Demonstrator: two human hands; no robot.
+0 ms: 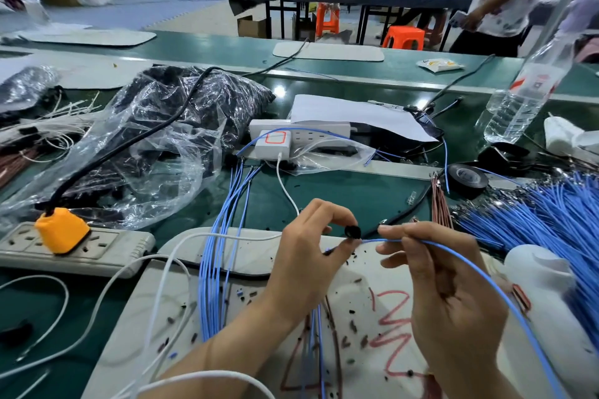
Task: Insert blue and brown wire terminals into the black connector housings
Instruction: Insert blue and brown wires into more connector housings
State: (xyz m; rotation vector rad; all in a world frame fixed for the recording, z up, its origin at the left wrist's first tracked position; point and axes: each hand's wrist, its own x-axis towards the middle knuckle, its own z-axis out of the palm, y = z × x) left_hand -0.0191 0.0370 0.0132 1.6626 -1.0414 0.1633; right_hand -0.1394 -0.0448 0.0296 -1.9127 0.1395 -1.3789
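My left hand (308, 246) pinches a small black connector housing (352, 232) between thumb and fingertips above the white work mat (363, 295). My right hand (440, 272) pinches a blue wire (505, 295) near its tip, and the tip points at the housing and touches it. The wire runs back over my right hand toward the lower right. A bundle of blue wires (215, 269) lies left of my left hand. A big pile of blue wires (544, 220) sits at the right, with brown wires (440, 204) beside it.
A clear bag of black housings (168, 126) lies at the left behind a power strip with an orange plug (61, 232). A white charger block (274, 143), black tape roll (466, 176), water bottle (525, 97) and white bottle (541, 272) stand around. A person stands at the far right.
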